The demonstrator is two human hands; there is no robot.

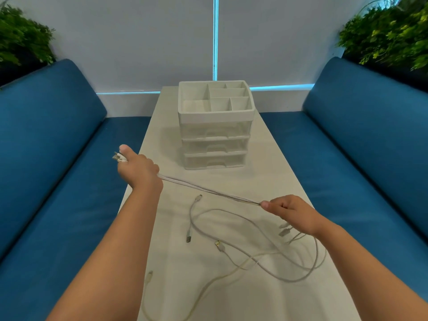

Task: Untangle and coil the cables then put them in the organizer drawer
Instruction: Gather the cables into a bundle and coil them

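the cables are thin, white and bendy, and they look very light. one folded cable is pulled tight in the air between the two hands. the left hand has its fingers curled round one end of it, with the plugs poking out past the thumb. the right hand pinches the other end of the bundle between thumb and fingers, low over the table. a few short plug ends hang under that hand.

a cable like this is soft and floppy, so it will not hold a shape by itself. it may be a bit slippery too. i think the best place to hold it is near the plugs, or at the fold, so the strands do not slide apart. pulling hard on a plug could hurt it.

the loose cables lie on the table below the hands, looping over each other. i count about three there, but they cross so much that i cannot be sure. with the held one that makes about four.

past the hands stands one organizer in the middle of the table. it has three drawers, all closed, and an open tray with little boxes on top. there is one blue sofa on each side, so two, and two green plants in the far corners.
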